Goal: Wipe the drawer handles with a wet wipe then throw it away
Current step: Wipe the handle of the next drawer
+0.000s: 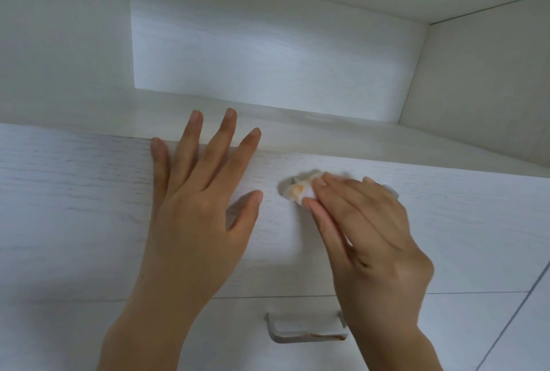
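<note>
My right hand (pixel 366 230) holds a crumpled white wet wipe (pixel 297 190) between thumb and fingers and presses it on the upper drawer's handle. The wipe has an orange-brown stain. My hand and the wipe cover most of that handle; only a grey end (pixel 391 191) peeks out past my fingers. My left hand (pixel 199 207) lies flat on the upper drawer front (pixel 74 192), fingers straight and spread, with the fingertips reaching over its top edge. Below, the lower drawer's grey handle (pixel 306 333) shows rusty marks along its bottom right.
Above the drawers is an open white cabinet compartment (pixel 268 52) with a shelf ledge (pixel 327 129). A grey tiled floor (pixel 520 326) shows at the lower right, beside the drawer unit.
</note>
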